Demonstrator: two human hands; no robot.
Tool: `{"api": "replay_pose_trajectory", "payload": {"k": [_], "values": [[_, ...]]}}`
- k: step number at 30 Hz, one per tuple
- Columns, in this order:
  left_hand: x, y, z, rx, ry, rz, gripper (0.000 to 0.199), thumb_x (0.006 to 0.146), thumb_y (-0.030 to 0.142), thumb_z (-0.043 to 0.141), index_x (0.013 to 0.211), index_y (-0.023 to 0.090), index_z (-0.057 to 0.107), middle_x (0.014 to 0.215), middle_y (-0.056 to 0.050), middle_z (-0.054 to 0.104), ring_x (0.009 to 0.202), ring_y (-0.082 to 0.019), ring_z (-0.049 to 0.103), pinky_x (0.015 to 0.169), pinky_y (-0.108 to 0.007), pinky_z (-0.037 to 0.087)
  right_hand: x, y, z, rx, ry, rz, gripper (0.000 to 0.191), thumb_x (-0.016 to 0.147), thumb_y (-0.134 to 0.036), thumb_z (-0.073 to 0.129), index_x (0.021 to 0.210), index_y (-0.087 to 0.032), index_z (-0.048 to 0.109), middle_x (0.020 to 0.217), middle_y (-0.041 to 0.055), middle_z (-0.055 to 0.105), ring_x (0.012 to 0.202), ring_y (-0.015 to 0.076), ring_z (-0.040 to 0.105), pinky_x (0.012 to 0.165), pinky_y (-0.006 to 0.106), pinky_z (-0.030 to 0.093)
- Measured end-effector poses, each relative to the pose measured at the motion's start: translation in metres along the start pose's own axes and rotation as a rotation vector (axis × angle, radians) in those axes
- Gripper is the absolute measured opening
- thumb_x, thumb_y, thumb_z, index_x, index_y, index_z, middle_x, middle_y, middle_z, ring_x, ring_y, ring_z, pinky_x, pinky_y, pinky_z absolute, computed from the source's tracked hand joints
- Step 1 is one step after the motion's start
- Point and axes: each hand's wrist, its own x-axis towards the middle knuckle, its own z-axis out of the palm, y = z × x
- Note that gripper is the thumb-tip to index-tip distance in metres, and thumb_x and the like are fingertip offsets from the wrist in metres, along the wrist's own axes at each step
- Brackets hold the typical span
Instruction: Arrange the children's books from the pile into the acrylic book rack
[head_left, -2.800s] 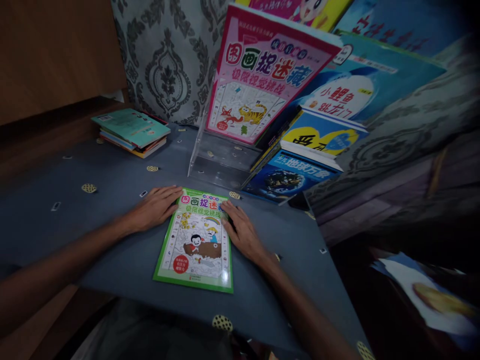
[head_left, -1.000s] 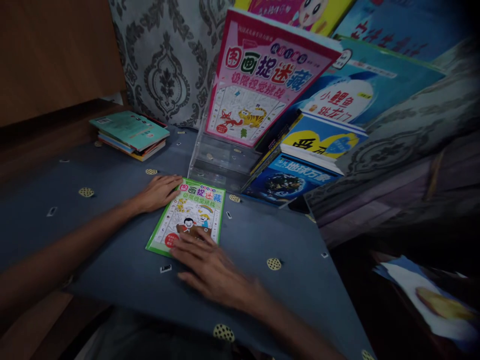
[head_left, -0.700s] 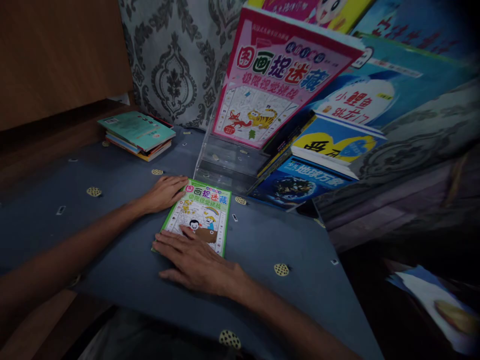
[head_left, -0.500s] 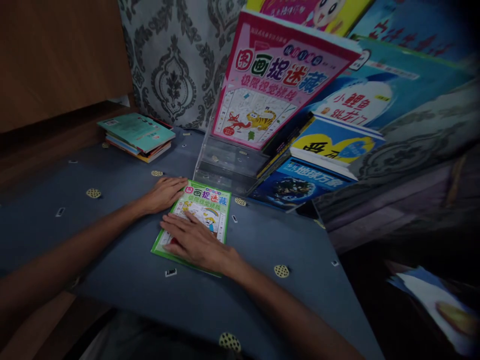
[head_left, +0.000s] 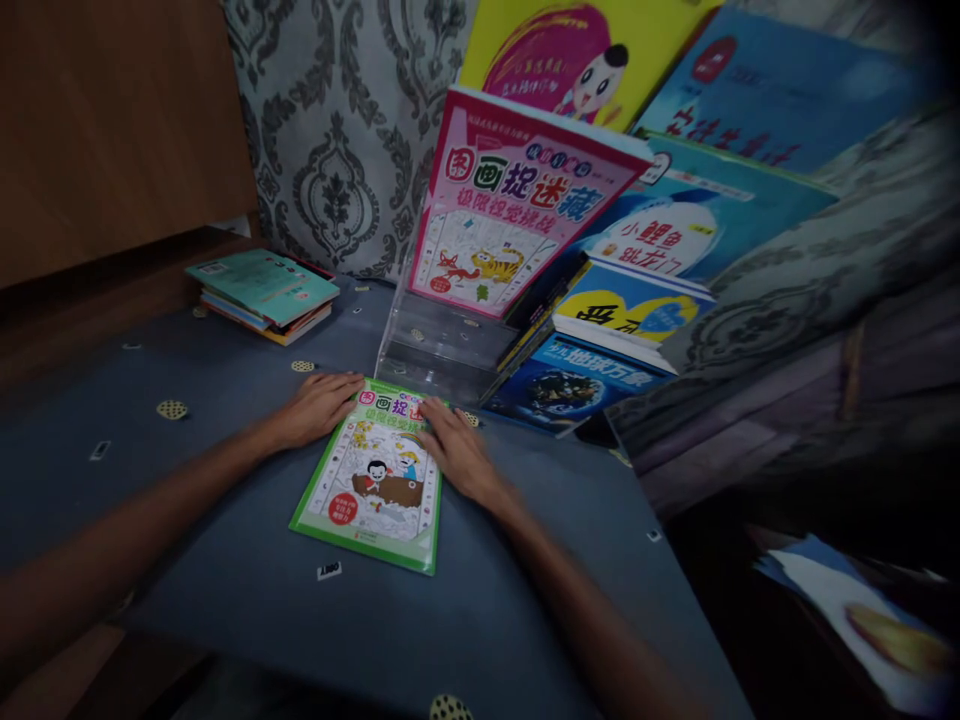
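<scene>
A green-bordered children's picture book (head_left: 390, 480) lies closed and face up on the grey table. My left hand (head_left: 319, 408) rests flat at its upper left edge, with the fingertips touching the cover's corner. Across the upper right edge lies my right hand (head_left: 459, 448), fingers stretched out and covering part of the title. Neither hand grips anything. Just behind the book stands a clear plastic rack (head_left: 439, 365), which holds a pink book (head_left: 510, 200) of the same series.
Beside the pink book, the rack holds a yellow book (head_left: 540, 60), a teal book (head_left: 712, 205) and blue books (head_left: 570, 385). At the back left is a short stack of books (head_left: 262, 295). Papers (head_left: 855, 620) lie low beyond the table's right edge. Patterned wallpaper (head_left: 330, 170) rises behind.
My right hand has slid from the middle of the green book's cover up to its upper right edge, uncovering the picture. The left hand stays at the upper left. The view has tilted up.
</scene>
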Motion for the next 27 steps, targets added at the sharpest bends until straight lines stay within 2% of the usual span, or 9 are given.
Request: {"api": "replay_pose_trajectory", "payload": {"k": [2, 5, 8, 11, 16, 19, 23, 25, 27], "values": [[0.0, 0.0, 0.0, 0.012, -0.005, 0.005, 0.049, 0.102, 0.036, 0.032, 0.14, 0.016, 0.056, 0.149, -0.013, 0.056, 0.139, -0.026, 0.05, 0.112, -0.045, 0.037, -0.001, 0.015, -0.001, 0.0, 0.023, 0.041, 0.052, 0.105, -0.038, 0.036, 0.151, -0.016, 0.045, 0.159, 0.0149, 0.042, 0.151, 0.026, 0.033, 0.124, 0.055, 0.026], [0.0, 0.001, -0.001, 0.031, -0.012, -0.002, 0.05, 0.103, 0.036, 0.031, 0.142, 0.017, 0.054, 0.15, -0.012, 0.055, 0.139, -0.025, 0.05, 0.113, -0.045, 0.037, -0.004, 0.019, 0.001, -0.01, 0.034, 0.034, 0.053, 0.105, -0.037, 0.035, 0.152, -0.015, 0.043, 0.16, 0.0151, 0.039, 0.152, 0.0254, 0.03, 0.124, 0.055, 0.025], [0.0, 0.003, -0.002, 0.047, -0.025, -0.007, 0.049, 0.103, 0.036, 0.031, 0.142, 0.017, 0.053, 0.151, -0.012, 0.055, 0.139, -0.025, 0.049, 0.113, -0.045, 0.036, -0.013, 0.01, 0.002, -0.03, 0.026, 0.022, 0.054, 0.105, -0.041, 0.036, 0.152, -0.016, 0.044, 0.161, 0.0155, 0.037, 0.153, 0.0269, 0.028, 0.124, 0.056, 0.023], [0.0, 0.005, -0.003, 0.054, -0.022, -0.004, 0.048, 0.103, 0.036, 0.031, 0.143, 0.019, 0.054, 0.151, -0.011, 0.055, 0.14, -0.024, 0.049, 0.113, -0.043, 0.036, -0.035, -0.002, 0.0, -0.05, -0.023, -0.003, 0.06, 0.104, -0.05, 0.038, 0.154, -0.016, 0.042, 0.163, 0.0163, 0.033, 0.154, 0.0282, 0.025, 0.124, 0.057, 0.021], [0.0, 0.006, -0.005, 0.046, -0.026, -0.01, 0.048, 0.103, 0.037, 0.032, 0.143, 0.021, 0.053, 0.151, -0.01, 0.055, 0.139, -0.025, 0.049, 0.113, -0.044, 0.036, -0.08, -0.017, -0.005, -0.073, -0.11, -0.083, 0.079, 0.097, -0.066, 0.047, 0.158, -0.018, 0.031, 0.167, 0.0178, 0.023, 0.156, 0.0316, 0.018, 0.124, 0.061, 0.02], [-0.001, 0.006, -0.006, 0.043, -0.039, -0.018, 0.049, 0.103, 0.037, 0.032, 0.143, 0.019, 0.053, 0.151, -0.012, 0.054, 0.139, -0.025, 0.049, 0.113, -0.045, 0.036, -0.093, -0.026, -0.01, -0.079, -0.139, -0.094, 0.088, 0.092, -0.069, 0.053, 0.158, -0.016, 0.031, 0.166, 0.0206, 0.022, 0.155, 0.0346, 0.018, 0.123, 0.062, 0.021], [-0.001, 0.007, -0.006, 0.038, -0.032, -0.014, 0.049, 0.102, 0.036, 0.031, 0.142, 0.017, 0.053, 0.151, -0.012, 0.054, 0.139, -0.026, 0.049, 0.113, -0.046, 0.035, -0.087, -0.059, -0.013, -0.078, -0.183, -0.15, 0.076, 0.095, -0.059, 0.057, 0.154, -0.016, 0.038, 0.164, 0.0179, 0.032, 0.155, 0.0314, 0.021, 0.125, 0.061, 0.018], [-0.001, 0.007, -0.006, 0.037, -0.031, -0.012, 0.049, 0.102, 0.035, 0.031, 0.142, 0.016, 0.053, 0.151, -0.013, 0.054, 0.14, -0.026, 0.049, 0.113, -0.046, 0.035, -0.078, -0.085, -0.008, -0.049, -0.196, -0.234, 0.065, 0.099, -0.051, 0.055, 0.153, -0.017, 0.039, 0.163, 0.014, 0.036, 0.155, 0.0256, 0.022, 0.127, 0.054, 0.018], [-0.001, 0.007, -0.006, 0.035, -0.032, -0.017, 0.05, 0.102, 0.035, 0.031, 0.142, 0.016, 0.053, 0.151, -0.013, 0.054, 0.14, -0.026, 0.049, 0.114, -0.046, 0.034, -0.07, -0.109, 0.001, -0.01, -0.214, -0.358, 0.066, 0.101, -0.052, 0.051, 0.154, -0.015, 0.038, 0.161, 0.0137, 0.038, 0.155, 0.0233, 0.022, 0.129, 0.05, 0.015]]}}
